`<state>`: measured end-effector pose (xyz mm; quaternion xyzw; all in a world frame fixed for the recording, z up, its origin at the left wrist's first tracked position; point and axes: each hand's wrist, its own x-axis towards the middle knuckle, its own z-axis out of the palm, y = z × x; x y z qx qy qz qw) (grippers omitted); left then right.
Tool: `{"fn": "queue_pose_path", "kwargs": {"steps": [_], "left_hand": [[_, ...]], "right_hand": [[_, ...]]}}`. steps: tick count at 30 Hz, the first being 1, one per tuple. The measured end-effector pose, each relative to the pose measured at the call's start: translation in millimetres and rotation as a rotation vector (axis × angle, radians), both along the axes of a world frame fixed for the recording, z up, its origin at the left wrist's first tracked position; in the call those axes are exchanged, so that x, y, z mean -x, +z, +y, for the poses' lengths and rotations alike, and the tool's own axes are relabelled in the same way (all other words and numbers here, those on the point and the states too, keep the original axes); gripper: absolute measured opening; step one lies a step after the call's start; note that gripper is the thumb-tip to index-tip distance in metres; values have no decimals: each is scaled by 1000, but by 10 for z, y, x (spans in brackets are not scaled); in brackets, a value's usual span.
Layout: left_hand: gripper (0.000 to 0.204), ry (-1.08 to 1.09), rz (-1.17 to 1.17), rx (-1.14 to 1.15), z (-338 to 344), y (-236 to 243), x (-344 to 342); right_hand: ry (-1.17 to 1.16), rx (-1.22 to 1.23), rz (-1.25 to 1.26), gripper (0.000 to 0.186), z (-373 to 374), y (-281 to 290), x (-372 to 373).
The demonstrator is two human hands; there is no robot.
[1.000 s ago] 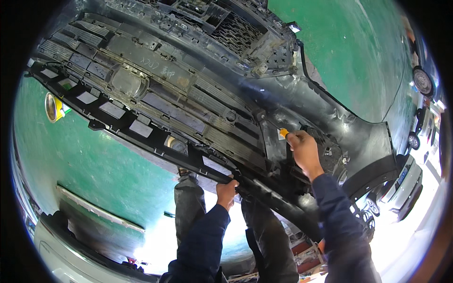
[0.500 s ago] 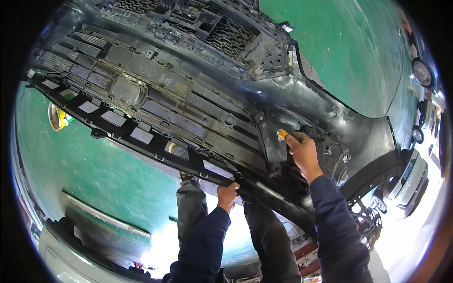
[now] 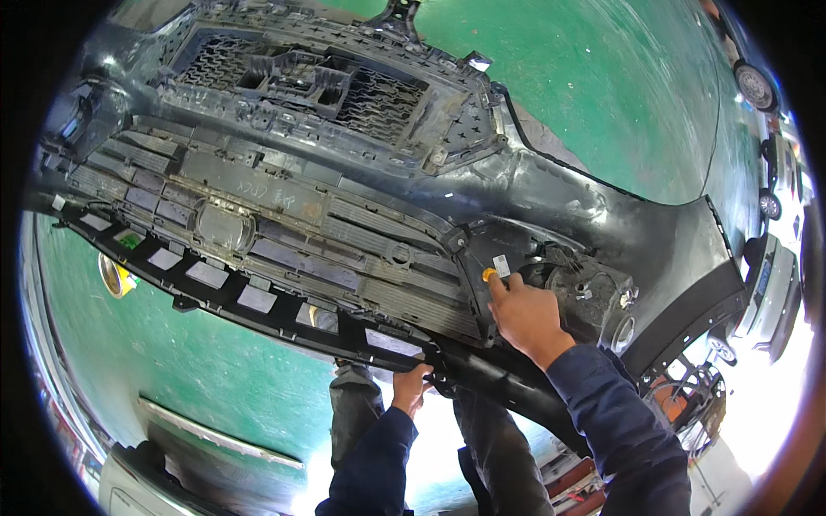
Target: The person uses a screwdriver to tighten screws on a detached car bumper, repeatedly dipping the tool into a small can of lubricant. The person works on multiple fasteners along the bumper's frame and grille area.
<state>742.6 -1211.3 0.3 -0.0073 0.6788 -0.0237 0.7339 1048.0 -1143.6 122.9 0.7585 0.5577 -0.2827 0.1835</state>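
A large black car bumper (image 3: 594,185) lies tilted before me with its ribbed, clip-lined inner side showing. My left hand (image 3: 411,389) is closed around the bumper's near lower edge, by the end of a black strip with square openings (image 3: 275,303). My right hand (image 3: 529,320) is closed on a small yellow-handled tool (image 3: 490,275), most of which the fingers hide. It is over the bumper's right part, beside a round black lamp housing (image 3: 585,288). A white label (image 3: 502,265) shows just above the tool.
The bumper's mesh grille (image 3: 383,112) is on the far side. A yellow-and-white tin (image 3: 116,275) stands on the green floor (image 3: 215,361) at left. Parked cars (image 3: 768,284) line the right side. A pale car body (image 3: 129,482) is at lower left.
My right hand has moved nearer and left with the yellow-handled tool, away from the white label. My left hand keeps its grip on the edge. The view has shifted a little.
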Motion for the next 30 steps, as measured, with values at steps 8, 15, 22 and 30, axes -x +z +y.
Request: {"fn": "queue_pose_path", "kwargs": {"steps": [8,15,22,30], "left_hand": [[43,-74,65,24,72,7,-406],[44,-49,78,67,129,73,-362],[33,18,37,-13,147,115,-287],[31,18,43,-1,118,45,-107]], "right_hand": [[-161,0,107,40,-27,-26,-538],[-1892,3,695,40,-64,-70,-556],[-475,-235,127,44,88,103,-355],[-244,18,111,38,371,-10,-231]]}}
